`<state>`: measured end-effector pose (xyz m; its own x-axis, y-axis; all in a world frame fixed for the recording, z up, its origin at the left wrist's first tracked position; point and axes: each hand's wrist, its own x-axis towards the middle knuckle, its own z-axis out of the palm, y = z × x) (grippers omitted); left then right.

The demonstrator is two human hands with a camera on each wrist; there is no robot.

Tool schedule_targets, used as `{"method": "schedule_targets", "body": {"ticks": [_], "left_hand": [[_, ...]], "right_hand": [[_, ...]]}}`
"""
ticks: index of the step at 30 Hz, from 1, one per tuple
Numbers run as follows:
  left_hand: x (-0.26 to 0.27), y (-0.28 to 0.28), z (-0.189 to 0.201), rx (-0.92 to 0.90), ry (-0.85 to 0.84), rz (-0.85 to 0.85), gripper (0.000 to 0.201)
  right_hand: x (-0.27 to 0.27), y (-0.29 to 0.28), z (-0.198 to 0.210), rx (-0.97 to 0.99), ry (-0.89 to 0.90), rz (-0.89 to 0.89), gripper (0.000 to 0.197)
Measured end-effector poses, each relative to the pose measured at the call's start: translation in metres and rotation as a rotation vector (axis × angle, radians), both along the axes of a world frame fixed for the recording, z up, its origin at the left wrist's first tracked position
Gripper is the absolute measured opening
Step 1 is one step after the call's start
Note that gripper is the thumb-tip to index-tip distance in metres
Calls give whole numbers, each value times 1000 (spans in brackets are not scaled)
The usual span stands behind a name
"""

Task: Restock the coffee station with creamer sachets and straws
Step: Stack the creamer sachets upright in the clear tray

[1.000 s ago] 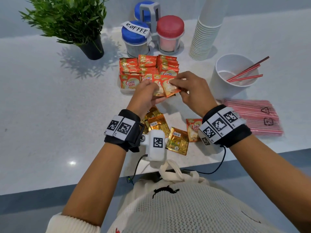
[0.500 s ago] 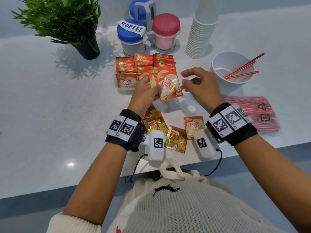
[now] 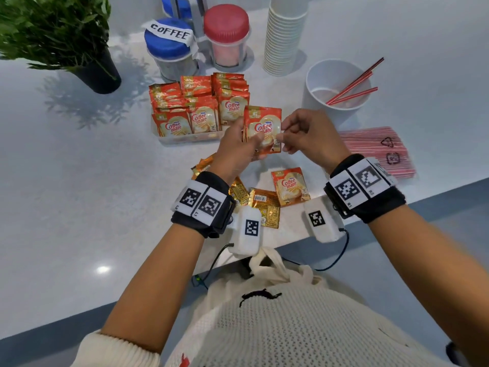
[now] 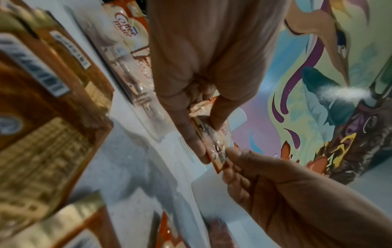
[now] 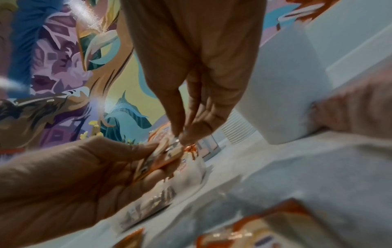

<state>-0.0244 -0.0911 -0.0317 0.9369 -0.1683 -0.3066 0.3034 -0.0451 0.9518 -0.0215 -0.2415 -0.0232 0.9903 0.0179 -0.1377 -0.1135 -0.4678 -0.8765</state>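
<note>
My left hand (image 3: 248, 144) grips a small stack of orange creamer sachets (image 3: 262, 127), held upright above the counter just in front of the sachet tray (image 3: 185, 139). My right hand (image 3: 283, 133) pinches the stack's right edge between thumb and fingertips. In the left wrist view the sachets (image 4: 214, 144) sit between my left fingers, with the right thumb (image 4: 239, 156) touching them. In the right wrist view the right fingertips (image 5: 182, 137) meet on the sachets (image 5: 163, 159). The tray holds three rows of standing sachets (image 3: 201, 107). Red straws (image 3: 352, 88) lean in a white cup (image 3: 317, 102).
Loose sachets lie near the counter's front edge: an orange one (image 3: 291, 186) and gold ones (image 3: 264, 207). A wrapped pack of red straws (image 3: 375, 152) lies at the right. Behind stand a stack of paper cups (image 3: 285, 35), lidded jars (image 3: 169, 46) and a potted plant (image 3: 66, 35).
The left hand drew the sachets back from the tray and turned them upright. The right hand let go half a second ago and now pinches their right edge again.
</note>
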Motion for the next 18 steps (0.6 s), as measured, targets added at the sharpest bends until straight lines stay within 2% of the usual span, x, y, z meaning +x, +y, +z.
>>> {"method": "schedule_targets", "body": {"ticks": [4, 7, 10, 13, 18], "left_hand": [[-1, 0, -3, 22, 17, 21, 37], [0, 1, -5, 21, 35, 41, 38], [0, 4, -6, 30, 38, 45, 36], [0, 6, -6, 39, 37, 55, 31], [1, 10, -7, 43, 37, 75, 29]], "right_hand": [[-11, -14, -3, -491, 145, 280, 45], [-21, -14, -10, -720, 265, 405, 62], [-25, -10, -12, -745, 258, 411, 52], [-22, -7, -10, -685, 274, 432, 38], [-16, -7, -13, -594, 297, 396, 26]]}}
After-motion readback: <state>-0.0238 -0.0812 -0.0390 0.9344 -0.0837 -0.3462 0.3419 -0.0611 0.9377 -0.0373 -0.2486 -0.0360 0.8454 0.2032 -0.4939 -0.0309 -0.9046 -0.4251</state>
